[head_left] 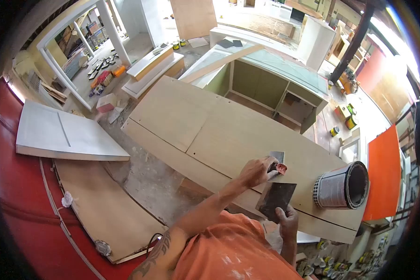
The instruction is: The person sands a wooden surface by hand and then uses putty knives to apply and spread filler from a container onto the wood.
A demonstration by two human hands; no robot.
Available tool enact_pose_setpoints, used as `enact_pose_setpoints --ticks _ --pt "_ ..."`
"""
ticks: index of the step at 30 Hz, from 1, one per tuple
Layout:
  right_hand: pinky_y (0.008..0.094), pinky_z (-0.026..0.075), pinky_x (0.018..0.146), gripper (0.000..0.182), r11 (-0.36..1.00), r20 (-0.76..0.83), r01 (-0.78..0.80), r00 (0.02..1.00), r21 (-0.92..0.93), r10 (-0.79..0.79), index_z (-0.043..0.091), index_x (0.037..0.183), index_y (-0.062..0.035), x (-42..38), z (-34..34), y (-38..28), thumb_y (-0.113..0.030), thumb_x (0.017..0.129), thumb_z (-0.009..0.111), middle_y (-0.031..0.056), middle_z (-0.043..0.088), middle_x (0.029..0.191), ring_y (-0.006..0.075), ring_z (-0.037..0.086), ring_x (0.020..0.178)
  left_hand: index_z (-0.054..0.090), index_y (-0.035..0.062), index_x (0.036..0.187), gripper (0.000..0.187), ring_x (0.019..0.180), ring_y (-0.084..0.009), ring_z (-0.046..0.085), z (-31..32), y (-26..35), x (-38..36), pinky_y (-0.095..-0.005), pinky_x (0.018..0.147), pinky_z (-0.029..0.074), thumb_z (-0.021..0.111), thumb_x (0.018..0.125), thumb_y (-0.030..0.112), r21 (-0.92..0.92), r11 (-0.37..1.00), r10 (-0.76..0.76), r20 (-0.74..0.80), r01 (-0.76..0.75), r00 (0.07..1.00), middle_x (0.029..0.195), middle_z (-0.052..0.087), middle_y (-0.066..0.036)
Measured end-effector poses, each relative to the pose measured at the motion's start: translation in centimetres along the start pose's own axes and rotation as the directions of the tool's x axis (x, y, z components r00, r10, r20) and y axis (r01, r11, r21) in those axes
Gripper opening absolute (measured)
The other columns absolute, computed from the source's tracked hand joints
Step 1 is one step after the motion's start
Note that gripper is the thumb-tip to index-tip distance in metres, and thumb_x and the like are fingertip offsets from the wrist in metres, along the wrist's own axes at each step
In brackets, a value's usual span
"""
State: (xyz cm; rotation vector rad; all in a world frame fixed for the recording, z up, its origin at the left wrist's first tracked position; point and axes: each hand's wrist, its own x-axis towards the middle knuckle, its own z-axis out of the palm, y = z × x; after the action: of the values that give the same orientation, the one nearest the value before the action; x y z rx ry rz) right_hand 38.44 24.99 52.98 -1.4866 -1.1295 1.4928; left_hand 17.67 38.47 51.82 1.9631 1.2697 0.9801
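Note:
My left hand [259,172] is closed at the far side of a pale wooden panel, its fingers gripping a thin grey scraper blade [277,156]. A small reddish lump [281,169] shows at the fingertips; I cannot make out whether it is putty. Nearer my body, my right hand [288,219] holds a dark, flat rectangular plate [277,198], thumb on its face. Both hands are over the pale panel [247,133], which has seams and small dark holes. To the right of the hands, a large paint can [333,189] rests tilted on the panel.
Behind the panel stands an open cabinet frame [261,84] with a glass-like top [294,70]. A white panel [63,133] and a brown board [105,205] lie on a red surface [21,196] at left. An orange board [384,172] is at right. Several small cans [351,122] stand beyond.

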Motion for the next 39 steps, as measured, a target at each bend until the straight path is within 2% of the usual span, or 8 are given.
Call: enact_pose_setpoints --ticks 7,12,18,21,27,31,35,39 --pt "0.0231 0.047 0.068 0.018 0.988 -0.042 0.154 0.987 -0.034 -0.155 0.061 0.098 0.0002 0.8 -2.7 -1.8 -0.014 0.089 0.067 0.0030 0.064 0.088 0.0083 0.058 0.074 0.058 0.0045 0.120 0.046 0.092 -0.0303 0.066 -1.4 -2.2 -0.8 -0.0392 0.079 0.052 0.073 0.081 0.024 -0.001 0.983 -0.182 -0.010 0.182 0.983 0.106 0.066 -0.019" --pt "0.0272 0.048 0.076 0.027 0.945 -0.105 0.051 0.994 0.324 -0.018 0.062 0.103 0.0017 4.0 -3.0 1.0 -0.024 0.097 0.059 0.0040 0.064 0.092 0.0118 0.060 0.081 0.058 0.0043 0.123 0.045 0.080 -0.0138 0.061 -5.7 -4.2 -4.3 -0.0294 0.073 0.051 0.071 0.081 0.015 -0.148 0.945 -0.319 -0.209 0.293 0.924 0.098 0.066 -0.008" --pt "0.0220 0.049 0.067 0.036 0.904 0.064 0.068 0.992 0.422 -0.105 0.053 0.121 0.0001 6.4 -1.7 -2.5 -0.016 0.091 0.066 0.0028 0.062 0.097 0.0087 0.059 0.078 0.044 0.0027 0.136 0.052 0.120 -0.0246 0.050 -8.3 -4.7 -10.5 -0.0361 0.104 0.038 0.060 0.086 0.001 -0.645 0.763 -0.517 -0.565 0.046 0.643 0.134 0.052 -0.014" --pt "0.0219 0.050 0.067 0.050 0.927 0.080 0.077 0.990 0.368 -0.114 0.048 0.128 -0.0021 6.9 -1.3 -4.3 -0.011 0.085 0.072 0.0028 0.061 0.102 0.0086 0.060 0.081 0.030 0.0042 0.146 0.067 0.126 -0.0268 0.044 -7.7 -4.1 -13.6 -0.0376 0.108 0.033 0.059 0.086 0.000 -0.611 0.791 -0.519 -0.667 0.004 0.534 0.141 0.042 -0.016" --pt "0.0302 0.053 0.077 0.037 0.866 0.126 0.059 0.982 0.497 -0.139 0.055 0.120 0.0019 9.0 -0.3 -3.6 -0.013 0.089 0.067 0.0086 0.065 0.103 0.0163 0.063 0.087 0.034 -0.0007 0.142 0.067 0.113 -0.0216 0.055 -5.1 -2.5 -15.7 -0.0341 0.099 0.043 0.069 0.085 0.008 -0.816 0.572 -0.717 -0.445 0.088 0.537 0.125 0.055 -0.013" --pt "0.0324 0.054 0.078 0.031 0.814 0.172 -0.024 0.981 0.581 -0.093 0.058 0.116 0.0010 9.7 0.7 -3.4 -0.019 0.093 0.063 0.0091 0.066 0.104 0.0172 0.064 0.087 0.067 -0.0010 0.104 0.042 0.076 -0.0115 0.057 -2.4 -1.2 -16.5 -0.0263 0.070 0.048 0.060 0.094 0.040 -0.638 0.534 -0.844 -0.360 0.555 0.397 0.084 0.065 -0.003" --pt "0.0333 0.054 0.079 0.032 0.817 0.269 -0.108 0.961 0.566 -0.059 0.058 0.118 -0.0004 10.0 1.1 -3.2 -0.020 0.093 0.062 0.0088 0.065 0.104 0.0174 0.064 0.087 0.059 0.0038 0.077 0.048 0.064 -0.0084 0.047 -1.7 2.3 -15.9 -0.0250 0.061 0.041 0.053 0.097 0.047 -0.720 0.602 -0.606 -0.133 0.344 0.784 0.068 0.052 0.003" --pt "0.0314 0.051 0.086 0.033 0.907 0.391 -0.090 0.916 0.411 -0.087 0.055 0.121 -0.0005 9.0 1.0 -3.5 -0.016 0.092 0.061 0.0078 0.064 0.110 0.0164 0.062 0.096 0.048 0.0063 0.068 0.052 0.061 -0.0078 0.040 -1.7 3.7 -14.9 -0.0248 0.056 0.036 0.047 0.099 0.048 -0.716 0.456 -0.715 0.059 0.529 0.696 0.066 0.043 0.003"
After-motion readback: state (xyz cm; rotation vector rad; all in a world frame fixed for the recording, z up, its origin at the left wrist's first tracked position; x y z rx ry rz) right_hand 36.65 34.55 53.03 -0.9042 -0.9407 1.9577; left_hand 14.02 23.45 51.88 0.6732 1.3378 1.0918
